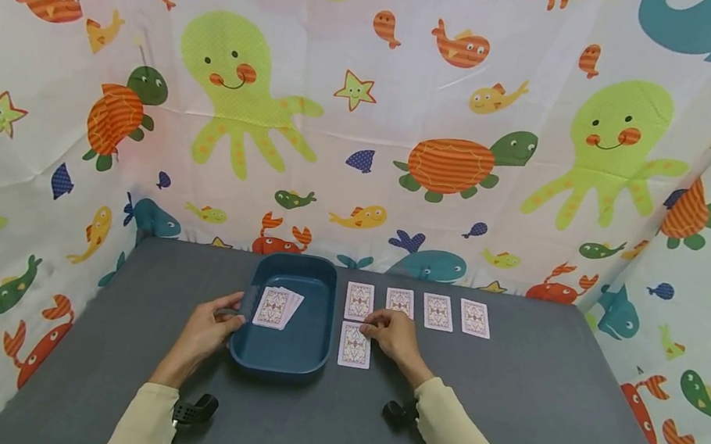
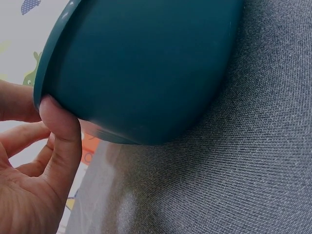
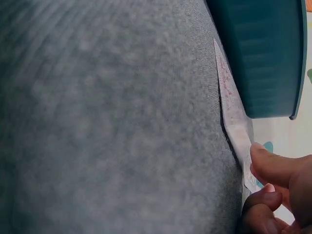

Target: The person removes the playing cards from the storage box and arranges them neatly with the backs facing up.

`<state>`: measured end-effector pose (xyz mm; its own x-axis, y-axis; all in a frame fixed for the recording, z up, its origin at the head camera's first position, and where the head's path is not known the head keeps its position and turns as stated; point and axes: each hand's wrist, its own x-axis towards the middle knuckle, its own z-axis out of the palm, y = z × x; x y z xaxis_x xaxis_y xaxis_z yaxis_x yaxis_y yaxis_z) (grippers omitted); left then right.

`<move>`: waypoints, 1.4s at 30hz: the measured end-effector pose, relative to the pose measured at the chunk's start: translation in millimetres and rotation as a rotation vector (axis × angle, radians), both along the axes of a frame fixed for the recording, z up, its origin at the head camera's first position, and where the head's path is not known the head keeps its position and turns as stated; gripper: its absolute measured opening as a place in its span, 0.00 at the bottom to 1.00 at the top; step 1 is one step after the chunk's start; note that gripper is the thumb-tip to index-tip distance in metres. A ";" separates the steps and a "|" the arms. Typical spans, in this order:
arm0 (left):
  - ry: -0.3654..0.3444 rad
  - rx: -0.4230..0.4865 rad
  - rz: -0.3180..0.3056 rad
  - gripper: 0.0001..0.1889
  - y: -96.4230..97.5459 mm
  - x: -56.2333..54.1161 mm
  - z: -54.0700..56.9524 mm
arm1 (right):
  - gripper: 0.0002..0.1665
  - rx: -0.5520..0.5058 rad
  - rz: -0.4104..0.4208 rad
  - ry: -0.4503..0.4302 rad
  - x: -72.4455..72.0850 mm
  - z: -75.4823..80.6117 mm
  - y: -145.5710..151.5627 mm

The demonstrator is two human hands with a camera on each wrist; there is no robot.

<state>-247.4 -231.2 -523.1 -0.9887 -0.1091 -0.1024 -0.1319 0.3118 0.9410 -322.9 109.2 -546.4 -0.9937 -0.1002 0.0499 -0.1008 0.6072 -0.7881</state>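
My left hand (image 1: 202, 334) grips the left rim of a dark teal tray (image 1: 311, 329). In the left wrist view its thumb (image 2: 61, 119) lies against the tray's outer wall, below the lip. A few playing cards (image 1: 272, 308) lie overlapping in the tray, backs up. Just right of the tray, my right hand (image 1: 402, 341) pinches the upper right corner of a playing card (image 1: 353, 349) in the nearer row. The right wrist view shows the thumb (image 3: 268, 163) at this card's end; the fingertips beneath are partly hidden.
Behind the right hand, several face-down cards (image 1: 438, 312) form a spaced row on the grey tabletop (image 1: 507, 415). A patterned sea-animal cloth (image 1: 365, 168) hangs at the back and sides. Dark wrist bands (image 1: 195, 410) show at both sleeves.
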 end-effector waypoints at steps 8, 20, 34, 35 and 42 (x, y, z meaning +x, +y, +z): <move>0.004 0.003 -0.004 0.28 0.5 0.5 1.3 | 0.05 -0.027 -0.036 0.010 2.5 2.2 2.2; -0.008 -0.003 -0.001 0.28 0.3 -0.2 0.8 | 0.09 -0.193 -0.080 -0.018 11.0 24.5 9.8; -0.016 -0.004 -0.002 0.28 1.3 -0.7 2.7 | 0.11 -0.299 -0.038 0.041 20.5 78.7 7.0; -0.016 -0.004 -0.002 0.28 1.3 -0.6 2.6 | 0.11 -0.307 -0.029 0.050 21.4 82.8 6.0; -0.013 -0.005 -0.002 0.28 1.6 -0.1 3.3 | 0.14 -0.354 0.054 0.088 26.0 106.5 -3.4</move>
<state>-247.5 -229.6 -519.8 -0.9875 -0.1078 -0.1148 -0.1436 0.3171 0.9374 -296.9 105.8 -439.9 -0.9778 -0.1138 0.1761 -0.2022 0.2905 -0.9353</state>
